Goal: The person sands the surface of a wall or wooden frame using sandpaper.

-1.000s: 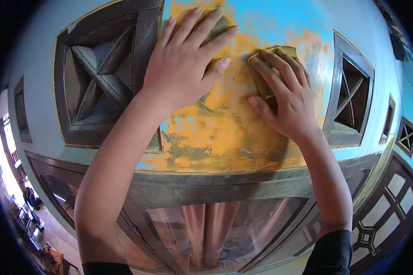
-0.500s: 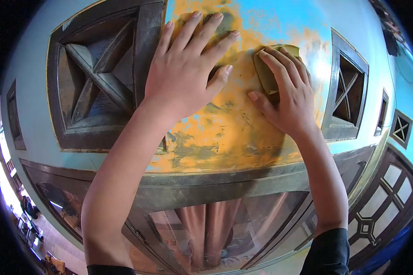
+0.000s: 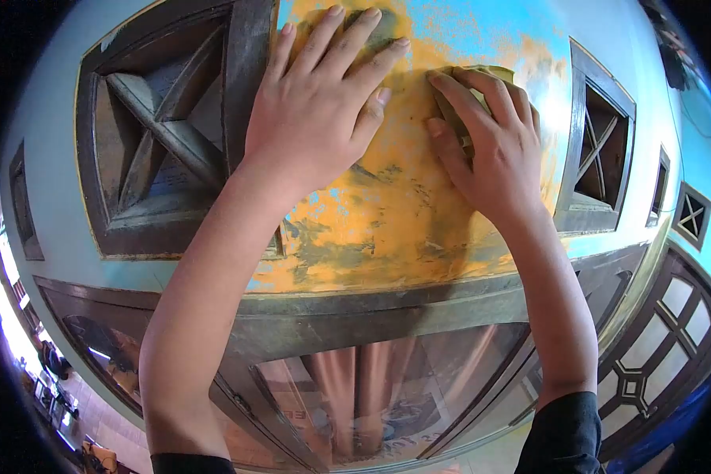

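Your left hand (image 3: 312,114) lies palm-down, high on the wall section between two openings, its fingers spread wide and its thumb held out to the side. Whether anything is under that palm, you cannot tell from this view. Your right hand (image 3: 502,154) is partly closed, with its fingers bent over a folded olive-green sheet of sandpaper (image 3: 501,73) that it holds against the wall, to the right of your left hand and slightly lower. The sandpaper's upper edge shows above your knuckles, and more of it shows between your index finger and thumb.

Around and below both hands, the wall patch (image 3: 355,237) is mottled orange with dark grey smears and flecks of blue; brighter blue paint shows above. Just left of your left hand is a dark wooden vent frame (image 3: 241,87) with crossed slats (image 3: 166,130). A smaller vent frame (image 3: 561,217) with crossed slats stands to the right of your right hand. Below the patch runs a dark wooden rail (image 3: 340,320), and under it a glass pane (image 3: 466,371) with brownish-pink curtains (image 3: 371,387) visible through it. Black sleeves (image 3: 565,430) cover your arms near the elbows.
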{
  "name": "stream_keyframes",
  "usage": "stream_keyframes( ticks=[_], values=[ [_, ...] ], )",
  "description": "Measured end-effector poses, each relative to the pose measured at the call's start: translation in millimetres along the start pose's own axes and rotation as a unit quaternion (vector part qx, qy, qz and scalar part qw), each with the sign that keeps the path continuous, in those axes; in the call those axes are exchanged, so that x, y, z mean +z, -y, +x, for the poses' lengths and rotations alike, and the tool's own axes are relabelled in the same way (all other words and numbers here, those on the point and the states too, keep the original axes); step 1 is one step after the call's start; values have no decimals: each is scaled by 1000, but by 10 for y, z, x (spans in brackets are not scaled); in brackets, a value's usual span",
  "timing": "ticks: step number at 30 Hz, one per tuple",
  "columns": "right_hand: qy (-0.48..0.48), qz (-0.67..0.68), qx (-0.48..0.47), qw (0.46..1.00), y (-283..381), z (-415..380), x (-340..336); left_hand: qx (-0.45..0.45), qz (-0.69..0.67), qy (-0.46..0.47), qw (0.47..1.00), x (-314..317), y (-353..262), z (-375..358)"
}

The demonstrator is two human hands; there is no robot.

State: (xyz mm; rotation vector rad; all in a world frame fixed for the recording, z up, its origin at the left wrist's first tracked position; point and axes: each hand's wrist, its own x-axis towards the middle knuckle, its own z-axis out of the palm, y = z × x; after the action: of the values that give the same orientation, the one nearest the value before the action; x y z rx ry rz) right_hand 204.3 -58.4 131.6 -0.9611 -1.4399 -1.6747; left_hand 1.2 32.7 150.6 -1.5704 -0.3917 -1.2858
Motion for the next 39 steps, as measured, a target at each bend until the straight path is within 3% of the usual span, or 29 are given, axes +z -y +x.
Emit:
stream_keyframes(
  ticks=[4, 30, 34, 37, 39],
  values=[
    [5, 4, -2, 1000, 4, -12, -23, 6, -10, 94, 996, -114, 49, 62],
    [63, 39, -89, 993, 173, -238, -101, -4, -45, 65, 997, -94, 69, 15],
    [42, 37, -57, 997, 140, -67, -71, 3, -43, 73, 996, -133, 73, 16],
    [31, 38, -36, 998, 203, -54, -33, -4, -15, -12, 1000, -22, 29, -43],
    [40, 52, -28, 997, 263, -92, -53, -9, -20, -7, 1000, -10, 31, -51]
  ],
)
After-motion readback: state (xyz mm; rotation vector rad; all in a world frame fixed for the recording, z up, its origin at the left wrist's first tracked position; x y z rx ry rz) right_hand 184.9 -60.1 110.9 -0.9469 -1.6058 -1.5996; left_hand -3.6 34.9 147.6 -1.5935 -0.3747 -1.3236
